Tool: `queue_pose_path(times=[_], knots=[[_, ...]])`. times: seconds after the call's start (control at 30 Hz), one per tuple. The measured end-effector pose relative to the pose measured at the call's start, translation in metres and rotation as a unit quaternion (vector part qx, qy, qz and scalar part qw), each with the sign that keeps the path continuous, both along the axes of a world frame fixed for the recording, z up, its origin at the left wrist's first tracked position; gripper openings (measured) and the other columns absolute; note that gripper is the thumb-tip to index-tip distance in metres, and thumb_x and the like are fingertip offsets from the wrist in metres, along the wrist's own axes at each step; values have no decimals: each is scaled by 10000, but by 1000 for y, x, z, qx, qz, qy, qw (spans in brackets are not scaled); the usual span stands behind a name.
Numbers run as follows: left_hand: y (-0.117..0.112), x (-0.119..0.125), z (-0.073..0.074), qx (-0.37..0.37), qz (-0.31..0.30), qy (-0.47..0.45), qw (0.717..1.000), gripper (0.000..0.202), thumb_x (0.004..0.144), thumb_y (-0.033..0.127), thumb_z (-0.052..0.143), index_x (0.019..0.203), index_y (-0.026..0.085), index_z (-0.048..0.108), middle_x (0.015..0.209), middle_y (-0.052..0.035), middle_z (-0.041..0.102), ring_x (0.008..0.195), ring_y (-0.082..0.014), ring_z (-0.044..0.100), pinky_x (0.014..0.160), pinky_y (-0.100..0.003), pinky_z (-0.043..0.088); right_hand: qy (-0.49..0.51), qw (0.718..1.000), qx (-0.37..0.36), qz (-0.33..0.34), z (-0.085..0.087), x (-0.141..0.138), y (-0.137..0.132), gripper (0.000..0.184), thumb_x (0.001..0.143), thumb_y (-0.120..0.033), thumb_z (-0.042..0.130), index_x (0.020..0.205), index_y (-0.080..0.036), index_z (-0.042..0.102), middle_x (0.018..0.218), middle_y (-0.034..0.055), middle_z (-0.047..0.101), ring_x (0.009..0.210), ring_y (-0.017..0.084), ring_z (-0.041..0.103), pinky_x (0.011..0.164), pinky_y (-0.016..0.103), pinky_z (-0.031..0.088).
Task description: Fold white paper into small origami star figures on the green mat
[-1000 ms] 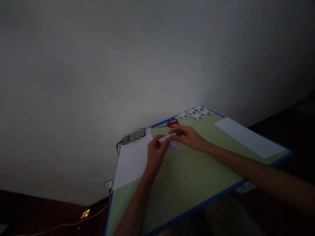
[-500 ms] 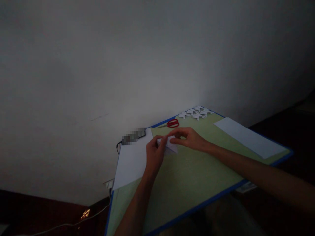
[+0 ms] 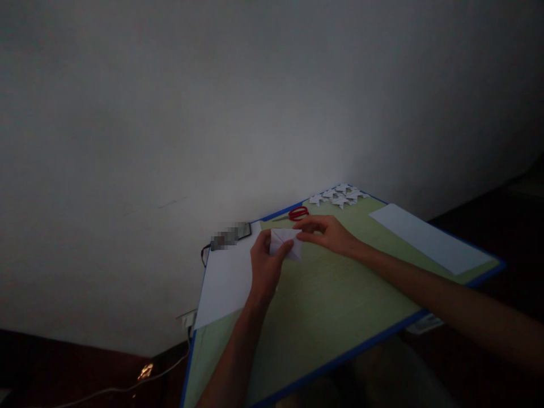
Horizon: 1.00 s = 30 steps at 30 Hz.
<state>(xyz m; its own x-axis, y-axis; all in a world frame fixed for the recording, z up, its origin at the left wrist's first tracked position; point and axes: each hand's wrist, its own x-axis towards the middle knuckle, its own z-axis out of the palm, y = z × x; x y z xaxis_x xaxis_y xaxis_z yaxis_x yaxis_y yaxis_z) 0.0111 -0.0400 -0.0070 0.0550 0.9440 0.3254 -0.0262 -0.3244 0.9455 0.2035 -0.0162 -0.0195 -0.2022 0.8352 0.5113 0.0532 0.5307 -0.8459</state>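
Note:
A small square of folded white paper (image 3: 285, 237), with crease lines crossing it, is held above the green tabletop (image 3: 340, 300). My left hand (image 3: 266, 260) grips it from the left, thumb across its front and fingers behind. At its upper right corner, the thumb and fingertips of my right hand (image 3: 329, 233) pinch the edge. Just beyond the hands lie scissors (image 3: 298, 213) with red handles, blades pointing left.
Several folded white paper shapes (image 3: 341, 200) sit at the far corner. A white sheet (image 3: 225, 289) lies left, another sheet (image 3: 425, 238) right. A phone-like device (image 3: 232, 236) with a cable rests on the left sheet. A grey wall (image 3: 272, 113) stands behind the table.
The folded paper has turned so that its creased square face shows more fully. My right hand has shifted from the paper's top middle to its right corner.

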Motion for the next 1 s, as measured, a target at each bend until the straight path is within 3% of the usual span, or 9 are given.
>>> queue_pose_path(times=[0.2, 0.77, 1.0], knots=[[-2, -1, 1, -7, 1, 1, 1000, 384, 666, 291, 841, 975, 155, 658, 916, -54, 749, 790, -190, 694, 725, -304, 547, -25, 997, 67, -3, -1, 1, -2, 279, 818, -312, 753, 1070, -194, 733, 981, 69, 725, 759, 151, 661, 739, 315, 560], [-2, 0, 3, -23, -31, -22, 999, 426, 682, 301, 828, 1044, 170, 645, 980, -60, 735, 852, -190, 681, 770, -313, 529, -71, 987, 141, -33, 9, 1, -10, 210, 894, -251, 666, 1086, -216, 743, 903, 48, 679, 687, 131, 586, 647, 279, 501], [-4, 1, 6, -31, -24, 2, 999, 323, 694, 311, 809, 957, 162, 696, 912, -42, 736, 798, -177, 652, 737, -293, 498, -113, 961, 249, -43, 7, 2, -9, 237, 951, -263, 622, 1160, -286, 731, 1099, 77, 692, 1033, 215, 644, 904, 399, 535]])
